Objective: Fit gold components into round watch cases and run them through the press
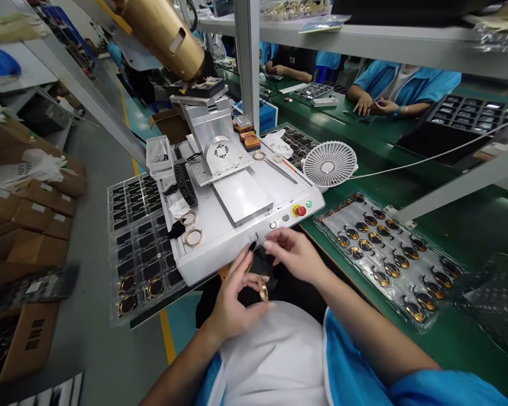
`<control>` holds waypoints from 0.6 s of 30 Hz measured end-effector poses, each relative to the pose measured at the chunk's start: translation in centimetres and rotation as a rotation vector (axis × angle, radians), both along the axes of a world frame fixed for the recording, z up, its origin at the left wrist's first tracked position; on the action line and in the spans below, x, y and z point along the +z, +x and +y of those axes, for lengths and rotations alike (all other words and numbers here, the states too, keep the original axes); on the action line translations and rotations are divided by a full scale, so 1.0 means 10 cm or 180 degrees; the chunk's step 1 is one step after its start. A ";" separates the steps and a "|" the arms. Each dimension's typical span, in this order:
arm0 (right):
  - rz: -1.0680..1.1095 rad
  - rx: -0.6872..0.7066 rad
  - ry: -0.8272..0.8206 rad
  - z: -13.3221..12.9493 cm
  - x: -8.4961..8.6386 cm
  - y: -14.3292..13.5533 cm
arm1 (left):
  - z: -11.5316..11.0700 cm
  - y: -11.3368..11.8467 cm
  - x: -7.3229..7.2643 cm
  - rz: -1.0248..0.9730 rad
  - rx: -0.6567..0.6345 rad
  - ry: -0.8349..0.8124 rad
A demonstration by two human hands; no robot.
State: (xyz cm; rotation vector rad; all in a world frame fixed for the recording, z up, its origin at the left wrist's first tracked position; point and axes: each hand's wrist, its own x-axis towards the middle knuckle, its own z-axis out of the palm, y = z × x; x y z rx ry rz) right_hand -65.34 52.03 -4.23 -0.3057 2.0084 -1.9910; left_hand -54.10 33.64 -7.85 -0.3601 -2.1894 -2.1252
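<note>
My left hand (236, 301) is closed, with a gold ring-shaped watch case (263, 290) held between thumb and fingers, low in front of my shirt. At its raised fingertips is a small black part (252, 246) with a thin curved tail; I cannot tell how it is held. My right hand (297, 256) is just right of that part, fingers curled into a pinch. Whatever lies in the pinch is too small to make out. Two more gold rings (193, 237) rest on the left corner of the white machine (211, 256) ahead of my hands.
A tray of round parts with curved tails (375, 237) lies on the green bench at right, near a white fan (329, 163). Tweezers (281, 171) and a red button (300, 211) are on the machine. Another tray (139, 248) stands left. A co-worker (400, 90) sits opposite.
</note>
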 end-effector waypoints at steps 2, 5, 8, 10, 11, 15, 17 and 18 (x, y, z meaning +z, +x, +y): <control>-0.0142 0.0122 -0.0419 -0.04 -0.06 0.21 | 0.08 -0.04 0.00 0.0279 -0.0092 -0.0594; -0.0319 -0.0200 -0.0751 -0.05 -0.09 0.29 | 0.17 -0.10 0.02 0.0429 -0.0354 -0.0967; -0.0588 -0.0252 -0.0946 0.01 -0.06 0.24 | 0.18 -0.14 0.05 0.0461 -0.0437 -0.0598; -0.0666 -0.0189 -0.0962 0.07 -0.02 0.22 | 0.16 -0.15 0.07 0.0357 -0.0381 -0.0157; -0.0670 -0.0185 -0.0927 0.09 0.00 0.21 | 0.15 -0.16 0.07 0.0297 -0.0367 0.0016; -0.0626 -0.0331 -0.0683 0.11 0.02 0.22 | 0.12 -0.18 0.06 0.0357 -0.0532 0.0024; -0.0612 -0.0392 -0.0585 0.11 0.01 0.22 | 0.12 -0.17 0.04 0.0511 -0.0540 -0.0351; -0.0644 -0.0373 -0.0573 0.10 0.00 0.21 | 0.11 -0.17 0.03 0.0580 -0.0532 -0.0589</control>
